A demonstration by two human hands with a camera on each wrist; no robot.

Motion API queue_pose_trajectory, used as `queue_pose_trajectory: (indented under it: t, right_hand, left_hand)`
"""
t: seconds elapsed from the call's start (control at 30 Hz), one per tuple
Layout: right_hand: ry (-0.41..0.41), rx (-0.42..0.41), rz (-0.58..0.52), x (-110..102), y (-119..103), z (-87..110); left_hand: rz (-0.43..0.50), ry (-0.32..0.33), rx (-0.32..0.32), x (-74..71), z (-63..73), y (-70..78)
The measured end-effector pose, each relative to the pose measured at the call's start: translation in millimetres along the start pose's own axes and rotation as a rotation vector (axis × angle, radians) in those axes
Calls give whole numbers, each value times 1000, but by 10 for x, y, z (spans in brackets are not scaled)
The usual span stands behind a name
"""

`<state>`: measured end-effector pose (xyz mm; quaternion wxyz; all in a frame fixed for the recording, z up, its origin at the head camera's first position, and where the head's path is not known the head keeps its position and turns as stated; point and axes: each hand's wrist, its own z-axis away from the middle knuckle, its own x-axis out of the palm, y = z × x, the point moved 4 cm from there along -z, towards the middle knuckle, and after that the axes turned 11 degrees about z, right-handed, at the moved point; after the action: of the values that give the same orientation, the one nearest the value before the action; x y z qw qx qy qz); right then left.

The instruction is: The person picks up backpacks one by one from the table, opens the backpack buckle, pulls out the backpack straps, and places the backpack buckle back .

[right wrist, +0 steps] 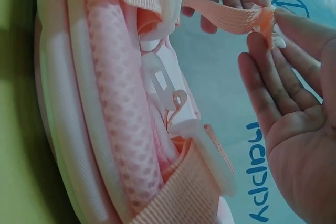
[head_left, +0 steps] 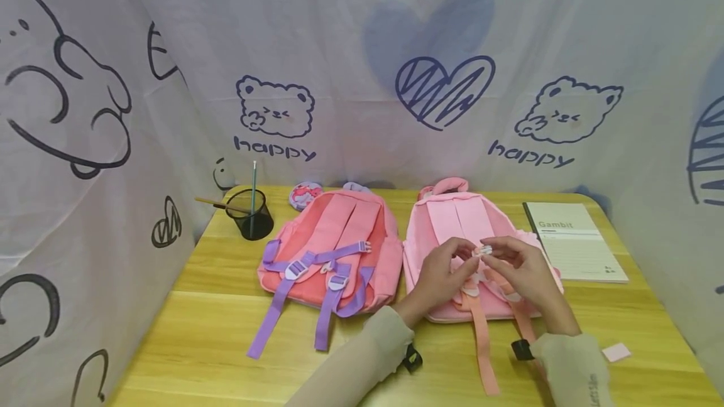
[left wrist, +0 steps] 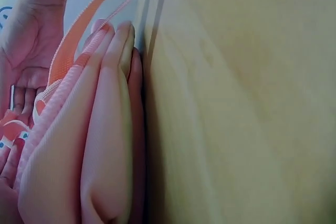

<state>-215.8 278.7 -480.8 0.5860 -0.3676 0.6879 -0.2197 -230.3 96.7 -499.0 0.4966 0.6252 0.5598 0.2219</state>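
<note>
A light pink backpack (head_left: 481,206) lies on the table with its strap side up. Over its middle, my left hand (head_left: 438,276) and right hand (head_left: 526,269) meet fingertip to fingertip at a small white buckle (head_left: 482,250). The right wrist view shows a peach strap (right wrist: 226,17) running to that buckle, where my right thumb and fingers pinch it. My left thumb and fingertips hold it from the other side. White strap adjusters (right wrist: 163,80) sit lower on the bag, and a loose peach strap end (head_left: 481,344) hangs toward the table's front.
Left of it lies a coral pink backpack (head_left: 387,269) with purple straps (head_left: 277,319). A black mesh pen cup (head_left: 254,225) stands at the back left. A Gambit notebook (head_left: 582,250) lies at the right, with a small pink piece (head_left: 616,352) nearer the front.
</note>
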Motion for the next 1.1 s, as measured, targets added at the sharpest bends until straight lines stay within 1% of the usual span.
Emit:
queue_pose_trajectory:
  t: [0.07, 0.17, 0.23, 0.3, 0.43, 0.57, 0.73, 0.87, 1.1]
  right_hand:
    - [-1, -19, -57, 1, -5, 7]
    - [9, -57, -152, 0, 1, 10]
    - [24, -77, -188, 2, 13, 12]
    - [41, -80, -200, 4, 24, 11]
    - [50, -75, -215, 23, 27, 14]
    - [41, -58, -188, 48, 15, 16]
    - [40, 20, -116, 54, -2, 13]
    - [22, 69, -86, 60, -17, 17]
    - [12, 71, -78, 78, -17, 14]
  left_hand:
    - [53, 14, -43, 4, 10, -24]
    - [158, 37, -93, 2, 22, -43]
    - [214, 49, -99, -4, 24, -52]
    - [260, 52, -96, -12, 23, -56]
    - [291, 55, -85, -26, 18, -73]
    - [314, 52, -84, -29, 14, -98]
    - [371, 38, -93, -22, 17, -101]
    - [384, 35, -104, -16, 14, -96]
    - [403, 17, -120, -17, 6, -94]
